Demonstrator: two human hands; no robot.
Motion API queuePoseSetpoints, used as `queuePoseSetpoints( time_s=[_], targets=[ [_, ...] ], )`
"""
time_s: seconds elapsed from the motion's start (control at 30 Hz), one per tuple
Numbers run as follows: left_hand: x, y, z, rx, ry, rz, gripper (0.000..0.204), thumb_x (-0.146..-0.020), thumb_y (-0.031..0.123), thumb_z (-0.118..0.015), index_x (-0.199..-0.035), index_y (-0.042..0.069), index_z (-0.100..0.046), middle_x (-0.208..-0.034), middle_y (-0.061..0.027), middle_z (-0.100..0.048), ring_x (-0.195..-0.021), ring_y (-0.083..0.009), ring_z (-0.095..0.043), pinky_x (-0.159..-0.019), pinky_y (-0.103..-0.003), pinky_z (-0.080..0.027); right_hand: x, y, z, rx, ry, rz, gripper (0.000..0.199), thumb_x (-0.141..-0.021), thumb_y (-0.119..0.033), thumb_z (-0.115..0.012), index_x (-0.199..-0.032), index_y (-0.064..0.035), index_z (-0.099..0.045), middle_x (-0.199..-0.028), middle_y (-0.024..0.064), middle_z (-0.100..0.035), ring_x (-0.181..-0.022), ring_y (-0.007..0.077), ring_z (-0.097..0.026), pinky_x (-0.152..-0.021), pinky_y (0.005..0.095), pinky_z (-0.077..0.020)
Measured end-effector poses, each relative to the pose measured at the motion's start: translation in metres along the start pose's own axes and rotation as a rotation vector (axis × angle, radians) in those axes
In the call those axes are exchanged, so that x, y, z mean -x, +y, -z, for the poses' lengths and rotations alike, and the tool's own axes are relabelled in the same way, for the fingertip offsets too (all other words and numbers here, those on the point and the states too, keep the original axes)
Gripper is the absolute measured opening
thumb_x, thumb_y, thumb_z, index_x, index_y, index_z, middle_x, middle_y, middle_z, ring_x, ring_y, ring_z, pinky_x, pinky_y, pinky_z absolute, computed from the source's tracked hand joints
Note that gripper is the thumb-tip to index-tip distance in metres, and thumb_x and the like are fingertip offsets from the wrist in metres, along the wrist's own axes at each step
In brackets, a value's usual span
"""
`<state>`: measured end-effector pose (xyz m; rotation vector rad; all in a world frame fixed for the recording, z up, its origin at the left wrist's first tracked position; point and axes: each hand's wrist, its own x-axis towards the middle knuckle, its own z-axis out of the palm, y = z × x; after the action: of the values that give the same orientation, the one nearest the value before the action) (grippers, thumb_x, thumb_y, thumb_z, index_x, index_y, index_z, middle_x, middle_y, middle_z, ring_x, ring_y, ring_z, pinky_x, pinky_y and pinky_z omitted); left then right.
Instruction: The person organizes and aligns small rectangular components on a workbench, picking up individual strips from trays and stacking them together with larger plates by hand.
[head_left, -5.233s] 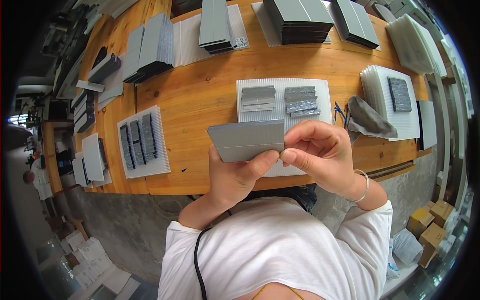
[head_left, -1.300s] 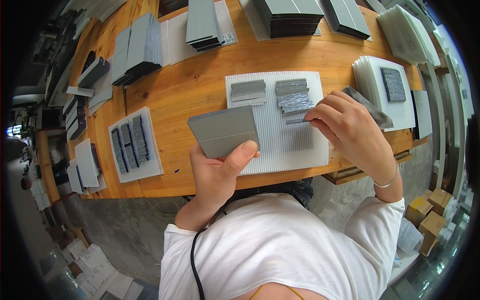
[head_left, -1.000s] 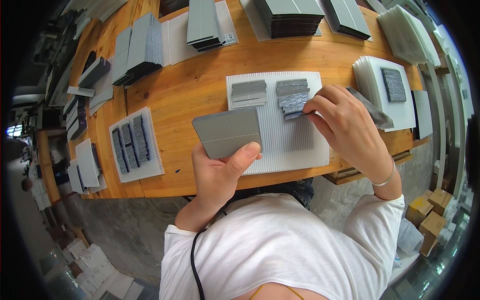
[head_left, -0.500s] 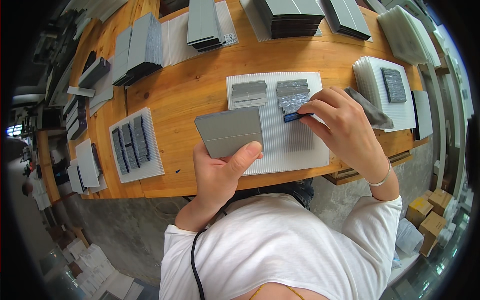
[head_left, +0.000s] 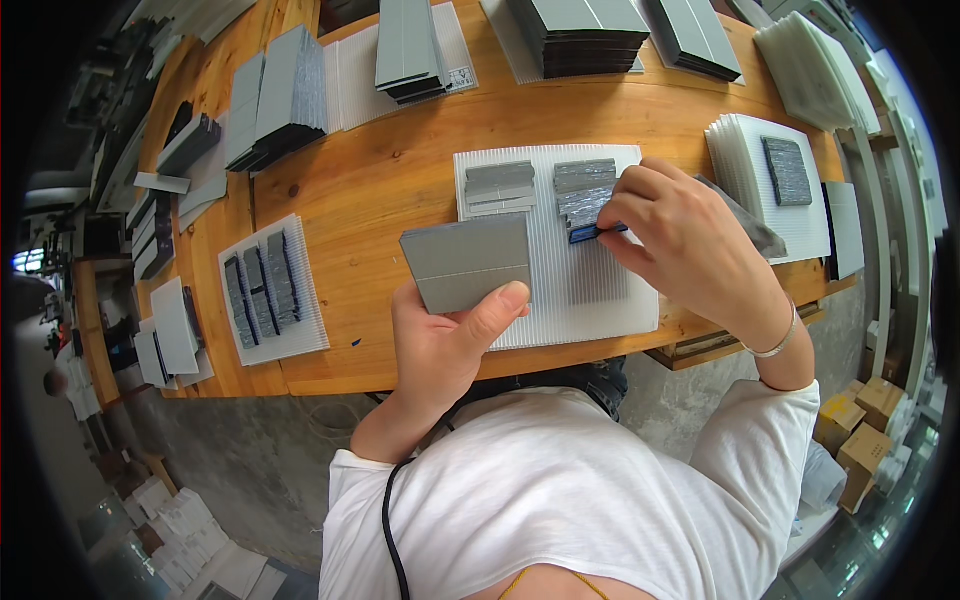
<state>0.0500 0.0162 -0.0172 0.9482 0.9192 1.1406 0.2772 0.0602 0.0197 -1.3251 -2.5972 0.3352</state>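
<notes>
In the head view, the left hand [head_left: 440, 335] holds a grey block [head_left: 467, 262] above the wooden surface [head_left: 400, 180], thumb laid over its lower right corner and the other fingers behind. The block is flat-faced and four-sided, matt grey, with a fine pale line running across the face and a darker edge along the top. It overlaps the near left part of a white ribbed sheet [head_left: 600, 310].

The right hand [head_left: 685, 240] is over the same sheet, its fingers drawn narrow at the right end of a blue strip [head_left: 583, 235]. Whether they pinch the strip or merely touch it cannot be told. The strip is slim and straight, slightly tilted, at the near edge of the right-hand bundle [head_left: 586, 190], which consists of thin, glossy, streaked grey pieces, unevenly aligned. The left-hand bundle [head_left: 499, 185] beside it is flatter and duller.

A small black-and-white printed label [head_left: 459, 77] is on a pale sheet under the grey panels [head_left: 410, 45]; its content is too small to read.

To the left, three dark strips [head_left: 262, 290] lie roughly parallel on another ribbed sheet [head_left: 310, 325]. To the right, a crumpled grey cloth [head_left: 755, 235] lies beside a stack of white ribbed sheets [head_left: 725, 150].
</notes>
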Motion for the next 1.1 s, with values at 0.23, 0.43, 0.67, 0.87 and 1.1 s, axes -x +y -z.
queuePoseSetpoints(
  time_s=[0.23,0.43,0.67,0.87,1.1],
  targets=[
    [-0.0030,-0.0036,-0.0022,-0.047,-0.021,-0.005,0.022,-0.085,0.010,-0.067,-0.103,-0.001,-0.062,-0.099,-0.0112,-0.066,-0.083,-0.0157,-0.062,-0.078,-0.031,-0.050,-0.0030,-0.0029,-0.0015,0.114,0.004,0.059,0.010,-0.072,-0.009,-0.069,-0.076,-0.0024,-0.062,-0.080,0.0061,-0.056,-0.079,0.0226,-0.054,-0.073,0.0335,-0.0464],
    [-0.0011,-0.0033,-0.0019,-0.071,-0.071,0.020,0.027,-0.085,0.010,-0.068,-0.107,-0.002,-0.062,-0.105,-0.0120,-0.066,-0.101,-0.0202,-0.062,-0.087,-0.032,-0.048,-0.0035,-0.0050,0.0033,0.114,-0.044,0.051,0.011,-0.076,-0.013,-0.067,-0.074,-0.0033,-0.061,-0.077,0.0056,-0.055,-0.080,0.0207,-0.055,-0.076,0.0323,-0.0437],
    [-0.0012,-0.0029,-0.0022,-0.060,-0.070,0.047,0.029,-0.084,0.011,-0.069,-0.109,-0.002,-0.062,-0.106,-0.0125,-0.066,-0.100,-0.0199,-0.062,-0.085,-0.031,-0.049,-0.0039,-0.0040,0.0018,0.054,0.027,-0.020,0.010,-0.076,-0.011,-0.067,-0.077,-0.0044,-0.060,-0.079,0.0070,-0.056,-0.076,0.0242,-0.056,-0.075,0.0343,-0.0439],
    [-0.0017,-0.0032,-0.0010,-0.075,-0.073,0.036,0.030,-0.084,0.012,-0.069,-0.110,-0.002,-0.062,-0.105,-0.0128,-0.066,-0.098,-0.0185,-0.062,-0.084,-0.030,-0.049,-0.0008,-0.0013,0.0021,0.000,0.013,-0.026,0.009,-0.077,-0.010,-0.067,-0.080,-0.0046,-0.061,-0.082,0.0075,-0.057,-0.078,0.0251,-0.057,-0.075,0.0351,-0.0440],
    [-0.0022,-0.0026,-0.0016,-0.070,-0.077,0.036,0.029,-0.084,0.012,-0.069,-0.109,-0.001,-0.063,-0.104,-0.0125,-0.067,-0.096,-0.0166,-0.062,-0.083,-0.029,-0.048,-0.0006,0.0005,0.0018,0.006,0.059,-0.009,0.010,-0.077,-0.012,-0.067,-0.080,-0.0049,-0.062,-0.082,0.0067,-0.057,-0.079,0.0239,-0.056,-0.076,0.0346,-0.0436]
  ],
)
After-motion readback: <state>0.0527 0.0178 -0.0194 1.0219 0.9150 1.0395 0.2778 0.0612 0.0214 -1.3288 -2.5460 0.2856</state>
